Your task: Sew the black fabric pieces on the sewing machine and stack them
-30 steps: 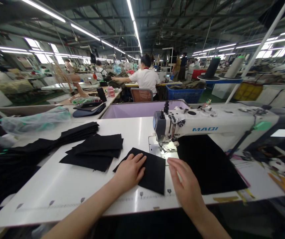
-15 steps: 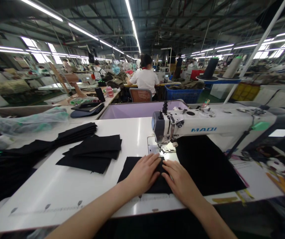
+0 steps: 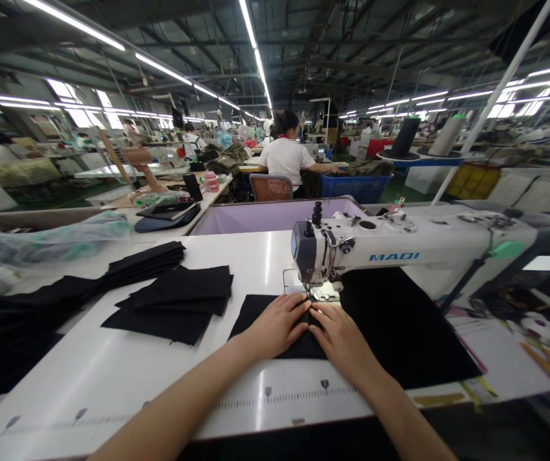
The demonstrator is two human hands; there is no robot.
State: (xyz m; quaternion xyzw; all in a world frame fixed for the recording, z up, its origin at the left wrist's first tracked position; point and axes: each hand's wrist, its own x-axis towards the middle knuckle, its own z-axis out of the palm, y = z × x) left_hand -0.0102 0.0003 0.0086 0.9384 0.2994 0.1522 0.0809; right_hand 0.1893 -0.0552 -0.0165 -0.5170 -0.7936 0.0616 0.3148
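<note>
While the left hand (image 3: 279, 324) and right hand (image 3: 344, 336) rest unclenched, grasping nothing, on the flat, straight-edged black cloth (image 3: 250, 314) before the long-armed white sewing machine (image 3: 385, 235), light, even pressure should keep it smooth.

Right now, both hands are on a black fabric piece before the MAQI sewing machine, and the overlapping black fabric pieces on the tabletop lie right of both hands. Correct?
No: the overlapping black fabric pieces lie left of both the left hand and the right hand, as the head view shows. The rest of the statement stands.
</note>
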